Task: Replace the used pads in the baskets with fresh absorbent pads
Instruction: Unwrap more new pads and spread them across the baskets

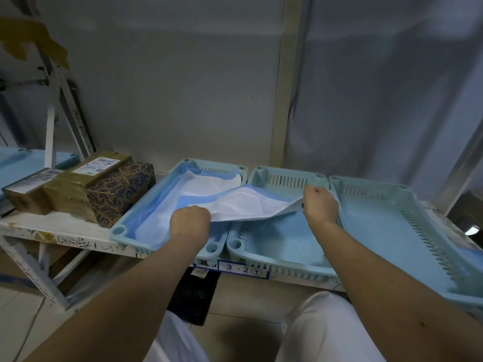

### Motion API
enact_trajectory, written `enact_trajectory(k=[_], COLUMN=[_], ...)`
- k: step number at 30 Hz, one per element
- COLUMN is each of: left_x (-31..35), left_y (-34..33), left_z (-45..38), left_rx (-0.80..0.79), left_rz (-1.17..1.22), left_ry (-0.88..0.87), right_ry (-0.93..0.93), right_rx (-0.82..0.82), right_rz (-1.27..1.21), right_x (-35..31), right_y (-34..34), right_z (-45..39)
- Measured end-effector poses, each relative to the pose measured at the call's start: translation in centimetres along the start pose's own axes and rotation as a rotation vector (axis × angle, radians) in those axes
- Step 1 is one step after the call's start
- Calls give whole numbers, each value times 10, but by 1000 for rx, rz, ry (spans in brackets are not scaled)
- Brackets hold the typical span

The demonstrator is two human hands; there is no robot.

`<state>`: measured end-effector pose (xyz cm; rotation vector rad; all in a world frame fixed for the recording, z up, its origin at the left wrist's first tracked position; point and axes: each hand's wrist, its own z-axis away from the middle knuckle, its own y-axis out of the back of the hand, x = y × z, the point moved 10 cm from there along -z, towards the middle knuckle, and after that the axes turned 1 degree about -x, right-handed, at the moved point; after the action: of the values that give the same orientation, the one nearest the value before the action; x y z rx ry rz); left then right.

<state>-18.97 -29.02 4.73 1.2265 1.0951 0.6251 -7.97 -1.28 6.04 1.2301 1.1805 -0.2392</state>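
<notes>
The head view shows the left hand (190,220) and right hand (321,205) each pinching the pad (243,205), stretched above the left basket (119,230) and middle basket (236,244) at the shelf (52,228) front edge. Better to keep it tight and lower it flat.

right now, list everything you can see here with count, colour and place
light blue slotted plastic baskets: three, side by side on the shelf
blue and white absorbent pad: one, lifted across the left and middle baskets
blue pad lining: one, in the left basket
taped brown cardboard boxes: two, left on the shelf
dark patterned box: one, beside the left basket
white metal shelf: one, paint-marked
3-2 label: one, blue and white, shelf front edge
left hand: grips the pad's near edge
right hand: pinches the pad's right edge
</notes>
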Motion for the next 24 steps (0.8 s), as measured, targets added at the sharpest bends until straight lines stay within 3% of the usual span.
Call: enact_trajectory(k=[4,9,12,17,20,24], left_x=[51,117,145,182,203,228], left_y=[28,35,36,39,36,31], left_z=[8,31,35,36,30,10], left_rx=[128,22,-62,-161,-222,-303], left_rz=[-36,85,124,203,318,492], left_ry=[-320,-560,-579,-560,-542,-457], right_ry=[61,282,484,626,604,577], right_rx=[23,-52,-51,7,30,24], right_rz=[128,430,670,982,931,660], right_x=[-12,-50,-70,-82,-81,-78], right_y=[5,-7,-11,-16,-15,-12], right_z=[-8,-22,-22,-30,-42,-62])
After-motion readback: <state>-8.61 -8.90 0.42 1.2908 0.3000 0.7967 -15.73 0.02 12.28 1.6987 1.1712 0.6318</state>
